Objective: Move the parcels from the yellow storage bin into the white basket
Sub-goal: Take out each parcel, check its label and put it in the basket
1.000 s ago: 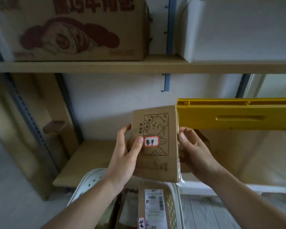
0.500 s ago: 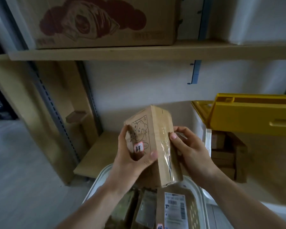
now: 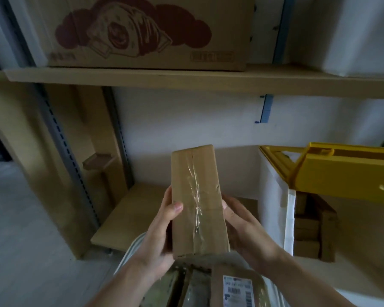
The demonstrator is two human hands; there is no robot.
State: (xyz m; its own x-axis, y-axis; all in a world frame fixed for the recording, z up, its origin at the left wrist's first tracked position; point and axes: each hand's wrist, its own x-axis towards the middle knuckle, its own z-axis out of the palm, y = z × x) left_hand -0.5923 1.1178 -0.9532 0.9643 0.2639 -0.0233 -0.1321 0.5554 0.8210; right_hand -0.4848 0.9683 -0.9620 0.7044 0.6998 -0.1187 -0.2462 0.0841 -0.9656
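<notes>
Wooden shelving (image 3: 186, 79) across the whole view: an upper board overhead, a lower board (image 3: 129, 216) underneath, metal uprights at the left.

Big printed carton (image 3: 146, 33) on the upper board toward its left end, pastry drawing on the front. White box (image 3: 361, 34) on the same board at the right end.

Yellow storage bin (image 3: 346, 173) on the lower level at the right, with a white side wall and the yellow lid tilted open above it. Brown parcels (image 3: 308, 229) stacked inside, visible through the open front.

White basket (image 3: 131, 251) at the bottom centre, in front of the lower board's front edge, only part of its rim showing. Inside, several flat packages, one with a white shipping label (image 3: 237, 293) and barcode facing up.

Cardboard parcel (image 3: 197, 200) held upright directly above the basket, taped narrow face toward the camera, clear tape running down its middle, lower end just over the packages. Contact with them not possible to tell.

Left hand (image 3: 162, 231) clamped on the parcel's left side, thumb (image 3: 175, 207) curled onto the taped face, fingers behind. Right hand (image 3: 242, 229) wrapped against the right side, fingers hidden behind the parcel, palm pressed to its edge.
</notes>
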